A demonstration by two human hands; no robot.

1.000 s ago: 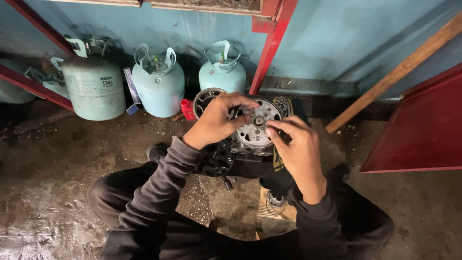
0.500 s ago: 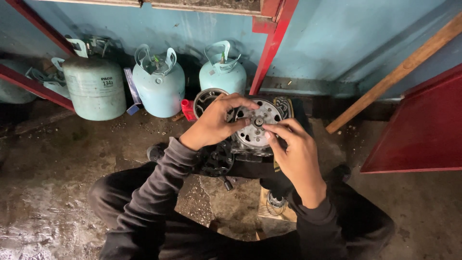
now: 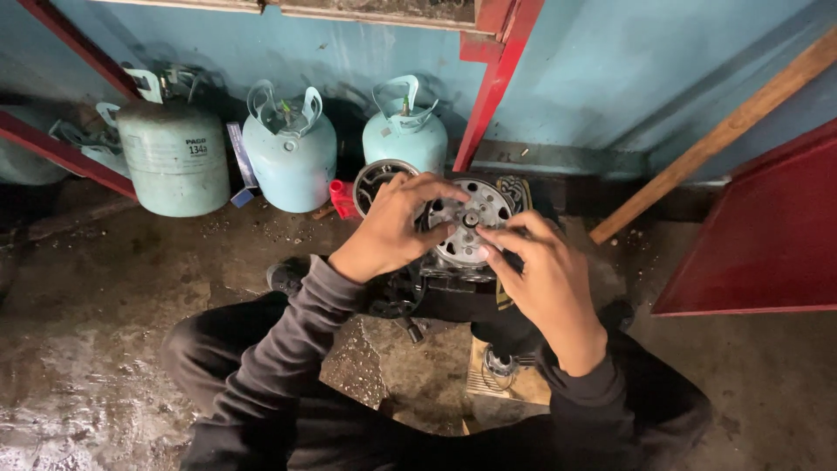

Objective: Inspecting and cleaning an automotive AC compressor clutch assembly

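Round silver metal clutch plate with oval cut-outs (image 3: 471, 228) sits face-up on a dark compressor body (image 3: 436, 292), held up off the floor between the seated person's knees, centre of view. Left hand (image 3: 397, 228) lies over the plate's left edge, fingers spread and curled across the rim toward the small dark hub at centre (image 3: 470, 219). Right hand (image 3: 545, 283) comes in from lower right; its fingertips press the plate's lower right rim just beside the hub. Both hands are thus clamped on the plate, well together, nearly touching at the hub. Whether either hand pinches a small tool cannot be told. Behind the plate, a dark ring-shaped pulley (image 3: 375, 179) leans by the wall, with a small red plastic cap (image 3: 340, 196) to its left. Three pale green-blue refrigerant cylinders stand along the blue wall: left one (image 3: 174, 157) bears a white rectangular label with dark print on its upper side; middle (image 3: 289, 153) and right (image 3: 403, 131) show none. A narrow blue-and-white box (image 3: 240, 161) stands between left and middle cylinders. Red metal post (image 3: 493, 87) rises behind; red panel (image 3: 767, 235) at right; wooden batten (image 3: 724, 135) slants beside it. Concrete floor (image 3: 113, 296) stained, damp.
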